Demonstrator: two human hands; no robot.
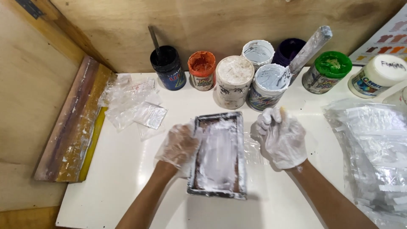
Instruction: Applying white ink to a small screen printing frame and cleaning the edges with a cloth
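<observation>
White tabletop [127, 169] set against bare plywood walls carries a small rectangular printing frame [218, 154], its mesh smeared with white ink, lying flat near the front edge between two hands in thin clear plastic gloves. At the frame's left rail, the left hand [178, 146] rests with fingers curled against the edge, steadying it. Just beside the frame's upper right corner, the right hand [282, 138] is closed into a loose fist around a small pale object that barely shows above the fingers; what it is cannot be told.

Behind the frame stands a row of ink pots: a dark blue pot with a stick in it [168, 67], an orange-lidded pot [202, 70], a white-crusted closed pot [234, 80], two open pots of pale grey-white ink [268, 82], a purple pot [289, 51], a green-lidded pot [327, 71] and a white-lidded pot [378, 75]. A paint-caked stirring stick [308, 48] leans out of the nearer grey-white pot. Loose clear plastic sachets [133, 101] lie at the left rear, a large stack of clear plastic bags [373, 148] fills the right, and a worn wooden squeegee [74, 123] leans at the table's left edge.
</observation>
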